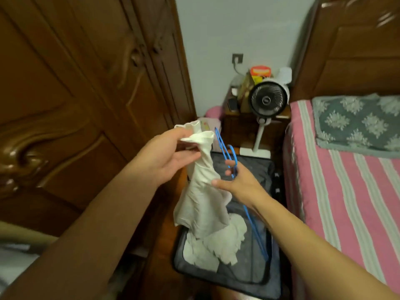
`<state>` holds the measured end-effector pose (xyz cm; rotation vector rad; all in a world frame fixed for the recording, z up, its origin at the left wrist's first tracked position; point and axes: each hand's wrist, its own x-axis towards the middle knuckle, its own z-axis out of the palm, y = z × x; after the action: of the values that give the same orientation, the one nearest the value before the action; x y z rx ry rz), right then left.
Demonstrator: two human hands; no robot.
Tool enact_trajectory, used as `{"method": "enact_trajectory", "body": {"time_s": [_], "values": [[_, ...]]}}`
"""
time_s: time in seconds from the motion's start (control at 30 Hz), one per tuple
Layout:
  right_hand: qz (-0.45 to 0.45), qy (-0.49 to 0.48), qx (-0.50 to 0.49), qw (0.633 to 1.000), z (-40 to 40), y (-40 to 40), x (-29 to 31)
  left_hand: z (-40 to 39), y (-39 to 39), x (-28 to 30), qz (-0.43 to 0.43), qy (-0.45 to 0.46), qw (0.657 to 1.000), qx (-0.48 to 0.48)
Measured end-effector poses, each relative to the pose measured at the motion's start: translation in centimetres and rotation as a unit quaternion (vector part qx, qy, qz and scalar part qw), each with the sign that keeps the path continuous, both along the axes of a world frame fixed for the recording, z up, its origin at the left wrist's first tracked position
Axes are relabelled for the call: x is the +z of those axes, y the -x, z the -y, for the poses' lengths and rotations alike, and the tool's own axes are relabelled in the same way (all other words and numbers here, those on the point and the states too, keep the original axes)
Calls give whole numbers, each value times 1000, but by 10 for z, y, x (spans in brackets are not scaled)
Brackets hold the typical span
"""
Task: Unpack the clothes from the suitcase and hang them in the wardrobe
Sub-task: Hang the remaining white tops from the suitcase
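My left hand (173, 154) grips the bunched top of a white garment (202, 198), which hangs down over the open dark suitcase (251, 276) on the floor. My right hand (237, 180) holds a blue wire hanger (225, 152) between its fingers, right beside the garment; the hanger's long wire runs down past my wrist. More white clothing (216, 245) lies crumpled in the suitcase. The brown wooden wardrobe (86, 83) stands at the left with its doors closed.
A bed (346, 202) with a pink striped sheet and grey patterned pillow (357, 122) fills the right side. A standing fan (268, 100) and a cluttered wooden nightstand (240, 126) stand by the far wall beyond the suitcase.
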<state>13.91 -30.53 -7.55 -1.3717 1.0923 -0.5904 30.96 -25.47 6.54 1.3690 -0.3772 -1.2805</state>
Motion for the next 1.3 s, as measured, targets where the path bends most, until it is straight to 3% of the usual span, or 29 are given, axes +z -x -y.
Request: {"method": "enact_trajectory", "body": {"time_s": [0.1, 0.2, 0.3, 0.37, 0.43, 0.5, 0.6, 0.67, 0.73, 0.83, 0.9, 1.0, 1.07, 1.13, 1.2, 1.3], "values": [[65, 70, 37, 995, 6, -27, 52, -10, 9, 36, -10, 45, 999, -3], [64, 164, 19, 984, 20, -41, 97, -16, 6, 61, -2, 92, 995, -31], [43, 149, -5, 988, 35, -34, 130, -19, -8, 58, 73, 144, 985, -60], [50, 130, -23, 990, 41, -21, 154, -17, -22, 34, 209, 167, 963, -30], [67, 121, -16, 990, 48, -7, 173, -11, -35, -2, 273, 155, 948, -53], [74, 109, -8, 991, 49, 4, 193, -4, -37, -36, 234, 121, 947, -182], [83, 97, -52, 990, 64, 18, 212, 16, -21, -90, 284, 48, 892, -349], [73, 91, -110, 987, 79, 31, 215, 26, -11, -122, 354, 17, 870, -344], [41, 105, -162, 980, 89, 49, 214, 32, -12, -145, 385, 14, 891, -239], [-67, 100, -225, 967, 103, 85, 189, 35, -30, -122, 299, 10, 952, -63], [-129, 73, -246, 958, 111, 113, 158, 36, -45, -87, 191, 33, 977, -89], [-200, 24, -265, 943, 113, 141, 130, 32, -57, -31, 140, 63, 969, -196], [-267, 27, -273, 924, 104, 149, 121, 30, -57, -7, 181, 81, 948, -250], [-298, 74, -272, 912, 89, 142, 119, 29, -48, 14, 301, 117, 895, -309], [-205, 94, -220, 949, 69, 114, 121, 25, -28, 31, 437, 161, 808, -360], [-14, 52, -122, 991, 35, 57, 130, 14, 5, 50, 528, 233, 701, -419]]}}
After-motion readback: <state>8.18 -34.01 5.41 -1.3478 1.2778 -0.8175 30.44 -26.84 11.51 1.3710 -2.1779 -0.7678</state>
